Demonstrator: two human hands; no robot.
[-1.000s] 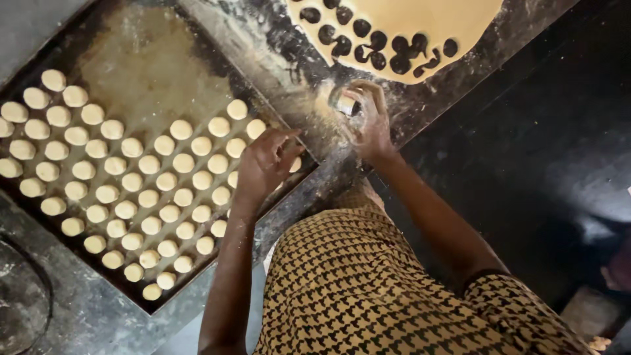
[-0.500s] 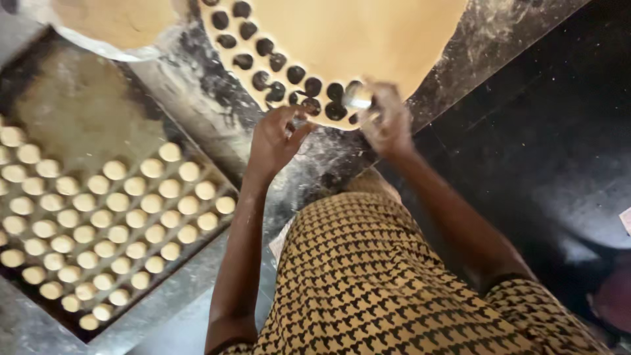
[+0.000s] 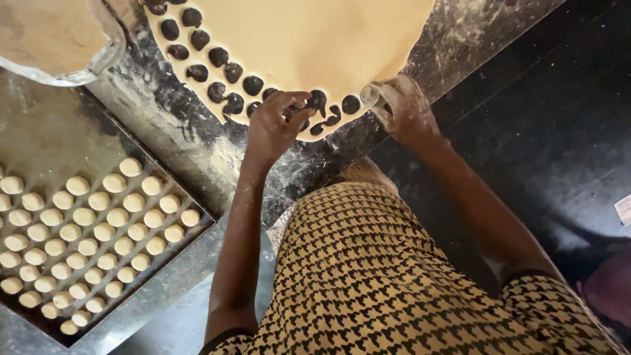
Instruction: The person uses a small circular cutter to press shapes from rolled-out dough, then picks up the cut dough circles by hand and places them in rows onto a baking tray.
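Dark stone worktop (image 3: pixel 164 118), dusted with flour, carries everything. At far left your baking tray (image 3: pixel 197 227) sits close by, holding rows of cut dough rounds (image 3: pixel 98 217) spaced apart so they do not touch. Your left hand (image 3: pixel 276 125) is curled, fingertips pinching at a cut piece on the edge of the rolled dough sheet (image 3: pixel 309 46), beside the row of punched holes (image 3: pixel 217 79). Your right hand (image 3: pixel 404 108) is closed around a small round cutter (image 3: pixel 371 95), held at the sheet's rim. Compared with half a second ago, both hands sit lower along the sheet's edge and the tray shows further left.
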